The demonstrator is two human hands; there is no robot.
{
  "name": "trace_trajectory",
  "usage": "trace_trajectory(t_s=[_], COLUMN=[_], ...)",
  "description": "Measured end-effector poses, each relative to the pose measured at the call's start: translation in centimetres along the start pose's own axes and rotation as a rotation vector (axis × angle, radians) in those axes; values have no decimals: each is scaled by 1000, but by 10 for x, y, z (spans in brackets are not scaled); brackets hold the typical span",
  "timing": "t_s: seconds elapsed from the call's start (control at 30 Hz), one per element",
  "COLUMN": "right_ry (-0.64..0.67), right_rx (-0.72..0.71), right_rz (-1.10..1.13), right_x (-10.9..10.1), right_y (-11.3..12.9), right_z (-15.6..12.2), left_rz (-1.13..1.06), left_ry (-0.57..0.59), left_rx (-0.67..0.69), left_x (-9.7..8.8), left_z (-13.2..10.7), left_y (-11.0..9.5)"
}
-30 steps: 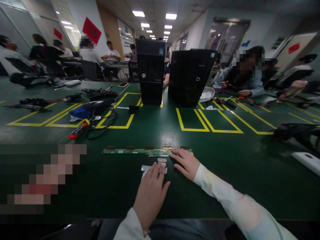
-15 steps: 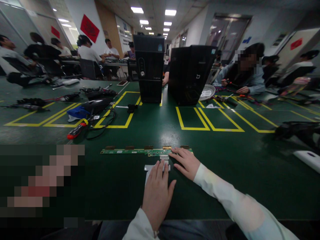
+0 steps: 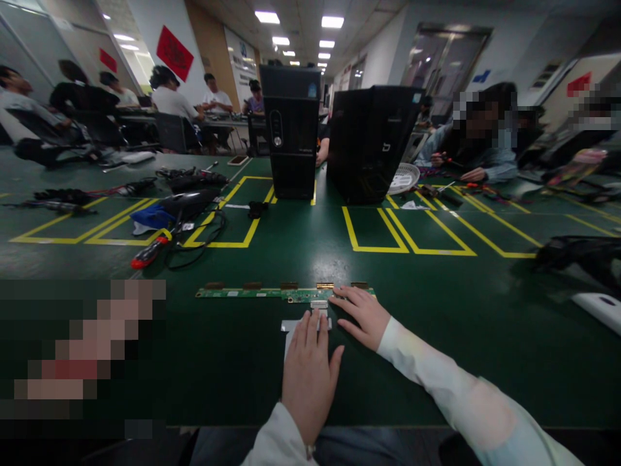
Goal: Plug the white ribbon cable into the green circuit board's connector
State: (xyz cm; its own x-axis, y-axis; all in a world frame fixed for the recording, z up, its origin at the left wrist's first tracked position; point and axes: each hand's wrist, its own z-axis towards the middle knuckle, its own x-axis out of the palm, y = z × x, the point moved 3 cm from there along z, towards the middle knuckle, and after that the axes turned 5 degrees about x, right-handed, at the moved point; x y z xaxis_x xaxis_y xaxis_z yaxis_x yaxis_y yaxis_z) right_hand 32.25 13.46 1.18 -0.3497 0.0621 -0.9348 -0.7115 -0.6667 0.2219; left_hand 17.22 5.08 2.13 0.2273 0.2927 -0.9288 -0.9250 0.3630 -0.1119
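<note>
A long narrow green circuit board (image 3: 252, 293) lies across the green table in front of me. My right hand (image 3: 363, 316) rests flat on the board's right end, fingers spread. My left hand (image 3: 308, 366) lies flat with fingers stretched out over a small white ribbon cable (image 3: 292, 325) just below the board's middle connector. Neither hand grips anything.
Two black computer towers (image 3: 292, 136) (image 3: 371, 144) stand behind on the yellow-marked mat (image 3: 369, 233). A red-handled screwdriver (image 3: 148, 254), cables and tools (image 3: 189, 204) lie at the left. A white fan grille (image 3: 402, 180) and black objects (image 3: 577, 254) sit at the right. Other people work at tables around.
My left hand slid forward and right with the white cable, bringing its fingertips up to the board's connector. My right hand stayed on the board.
</note>
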Motion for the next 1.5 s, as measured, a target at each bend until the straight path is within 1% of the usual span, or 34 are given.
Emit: trace_trajectory(t_s=[0.17, 0.3, 0.53, 0.7, 0.87, 1.03, 1.17, 1.27, 1.33, 1.4, 1.5], right_ry=[5, 19, 33, 41, 31, 10, 17, 25, 30, 38, 49], right_rx=[-8, -6, -9, -11, -7, -3, -9, -12, -7, 0, 7], right_rz=[9, 20, 36, 44, 41, 35, 28, 21, 15, 9, 5], right_x=[-4, -6, -7, -7, -6, -4, -2, -2, -2, -3, -5], right_y=[2, 3, 3, 2, 2, 1, -1, -2, -1, -1, 1], right_z=[-1, -2, -2, -3, -2, -1, -1, -1, -1, -1, -1], left_rz=[7, -12, -47, -14, 0, -51, -74, -65, -46, -13, 47], left_ry=[21, 61, 89, 100, 84, 55, 15, -23, -38, -29, -44], left_rx=[-3, 7, 69, 49, 26, -15, -13, -8, 0, 3, -33], left_x=[2, 2, -1, 1, 3, 2, -8, -24, -36, -44, -50], left_z=[2, 5, 11, 13, 13, 15, 14, 9, 1, -10, -33], left_y=[0, 2, 6, 3, 0, -2, -1, 11, 28, 52, 94])
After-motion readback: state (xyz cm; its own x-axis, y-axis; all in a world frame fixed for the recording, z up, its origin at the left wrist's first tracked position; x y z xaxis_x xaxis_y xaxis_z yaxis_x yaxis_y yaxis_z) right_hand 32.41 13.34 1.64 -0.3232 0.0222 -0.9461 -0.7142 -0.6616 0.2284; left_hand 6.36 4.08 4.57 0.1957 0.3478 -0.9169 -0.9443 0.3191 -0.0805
